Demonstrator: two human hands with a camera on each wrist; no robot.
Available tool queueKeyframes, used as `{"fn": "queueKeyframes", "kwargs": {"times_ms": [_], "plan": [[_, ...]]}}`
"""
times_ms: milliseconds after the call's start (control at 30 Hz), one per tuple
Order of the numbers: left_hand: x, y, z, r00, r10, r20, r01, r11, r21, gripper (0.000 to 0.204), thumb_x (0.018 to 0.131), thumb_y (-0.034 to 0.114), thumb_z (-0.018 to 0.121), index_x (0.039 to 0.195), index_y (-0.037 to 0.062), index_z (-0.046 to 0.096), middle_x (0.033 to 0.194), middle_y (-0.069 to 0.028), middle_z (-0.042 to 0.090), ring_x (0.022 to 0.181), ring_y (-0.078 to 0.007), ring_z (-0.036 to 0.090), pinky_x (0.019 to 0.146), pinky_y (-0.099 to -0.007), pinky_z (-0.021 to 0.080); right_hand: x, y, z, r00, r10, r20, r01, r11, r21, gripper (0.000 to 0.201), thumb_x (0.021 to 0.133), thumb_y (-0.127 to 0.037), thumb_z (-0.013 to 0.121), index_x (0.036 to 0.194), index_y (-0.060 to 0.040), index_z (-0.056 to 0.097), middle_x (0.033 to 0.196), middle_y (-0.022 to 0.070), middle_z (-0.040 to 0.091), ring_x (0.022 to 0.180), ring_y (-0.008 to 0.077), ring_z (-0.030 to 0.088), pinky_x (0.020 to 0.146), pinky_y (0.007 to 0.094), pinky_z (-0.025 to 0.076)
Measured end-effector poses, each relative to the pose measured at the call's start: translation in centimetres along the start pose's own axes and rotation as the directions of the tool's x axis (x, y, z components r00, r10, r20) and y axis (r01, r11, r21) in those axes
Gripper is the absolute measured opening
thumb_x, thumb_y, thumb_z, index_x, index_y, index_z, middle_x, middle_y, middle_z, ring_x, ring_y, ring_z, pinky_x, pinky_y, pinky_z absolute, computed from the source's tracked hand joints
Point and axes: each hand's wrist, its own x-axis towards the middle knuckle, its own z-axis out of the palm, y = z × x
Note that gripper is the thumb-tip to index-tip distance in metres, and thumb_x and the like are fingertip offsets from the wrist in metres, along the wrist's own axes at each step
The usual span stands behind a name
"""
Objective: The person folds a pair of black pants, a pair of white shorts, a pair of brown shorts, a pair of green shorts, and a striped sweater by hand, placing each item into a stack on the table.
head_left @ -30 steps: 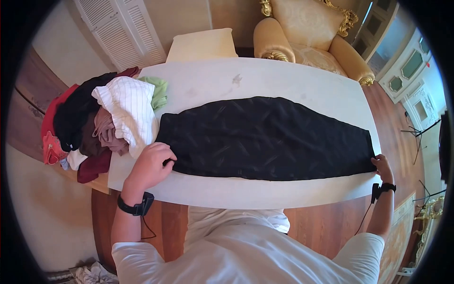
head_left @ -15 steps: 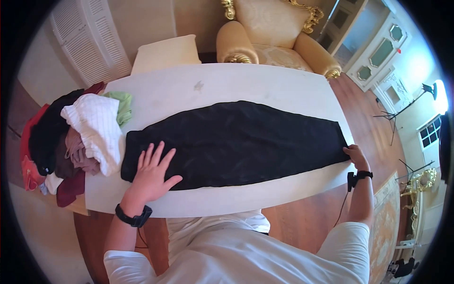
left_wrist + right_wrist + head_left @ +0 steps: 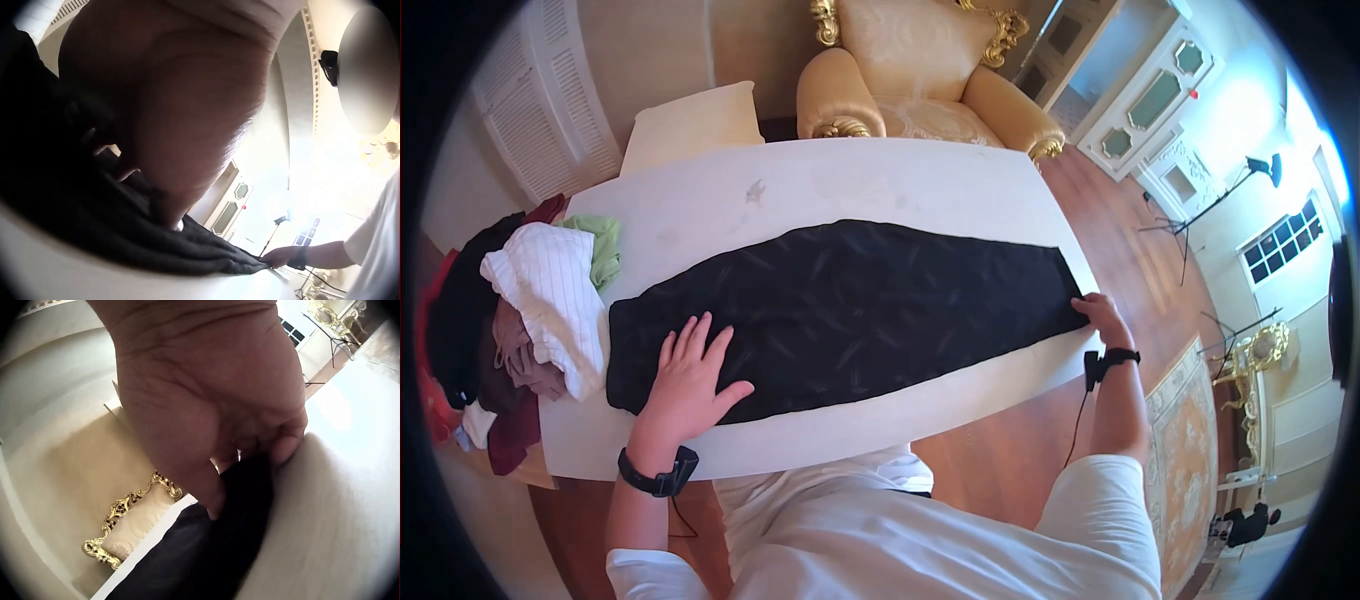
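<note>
A black skirt [image 3: 860, 310] with a faint streaked pattern lies spread flat across the white table [image 3: 920, 410]. On its left end, close to the near edge, my left hand [image 3: 688, 385] rests with fingers spread and straight. The left wrist view shows the palm [image 3: 181, 119] low over the dark cloth, thumb tip touching it. At the far right end, my right hand [image 3: 1103, 318] pinches the near corner of the skirt. In the right wrist view, thumb and fingers close around a bunched fold of black fabric [image 3: 244, 506].
A heap of clothes lies at the table's left end, with a white striped shirt [image 3: 550, 300] on top and a green garment [image 3: 603, 250] beside it. Beyond the table stand a gold armchair [image 3: 920, 90] and a cream stool [image 3: 695, 125]. Another person [image 3: 1248, 524] is at the far right.
My left hand has let go of the skirt's left near corner and now lies flat on the cloth. The right hand keeps its pinch. The head view has swung to the right.
</note>
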Motion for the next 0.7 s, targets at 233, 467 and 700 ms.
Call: {"fn": "queueKeyframes", "kwargs": {"times_ms": [233, 467, 700], "plan": [[3.7, 5.2, -0.2, 0.943, 0.277, -0.186, -0.32, 0.909, -0.268, 0.027, 0.086, 0.022, 0.08, 0.106, 0.0081, 0.069, 0.097, -0.0103, 0.065, 0.093, -0.0328, 0.068, 0.081, -0.0444, 0.055, -0.3, 0.7, 0.5, 0.999, 0.004, 0.039, -0.011, 0.984, 0.178, 0.022, 0.089, -0.028, 0.082, 0.089, -0.0086, 0.071, 0.077, -0.0049, 0.06, 0.071, 0.0107, 0.053, 0.066, 0.031, 0.039], [5.8, 6.6, 2.4, 0.87, 0.49, 0.058, -0.464, 0.852, -0.242, 0.008, 0.087, 0.014, 0.072, 0.09, 0.0083, 0.067, 0.09, -0.0105, 0.067, 0.086, -0.0328, 0.069, 0.077, -0.0445, 0.056, -0.4, 1.8, 0.5, 1.0, -0.008, 0.009, 0.006, 0.975, 0.221, 0.023, 0.092, -0.024, 0.081, 0.1, -0.0038, 0.074, 0.085, -0.0026, 0.068, 0.077, 0.0104, 0.059, 0.072, 0.0307, 0.045], [6.5, 6.2, 0.1, 0.837, 0.537, 0.106, -0.455, 0.79, -0.411, 0.009, 0.089, 0.015, 0.07, 0.092, 0.0067, 0.071, 0.084, -0.0097, 0.069, 0.078, -0.0282, 0.07, 0.071, -0.0404, 0.055, -0.4, 2.2, 1.0, 0.998, -0.03, -0.047, 0.04, 0.971, 0.237, 0.025, 0.093, -0.025, 0.08, 0.102, -0.0026, 0.075, 0.088, -0.0025, 0.069, 0.08, 0.0102, 0.06, 0.075, 0.0296, 0.046]]}}
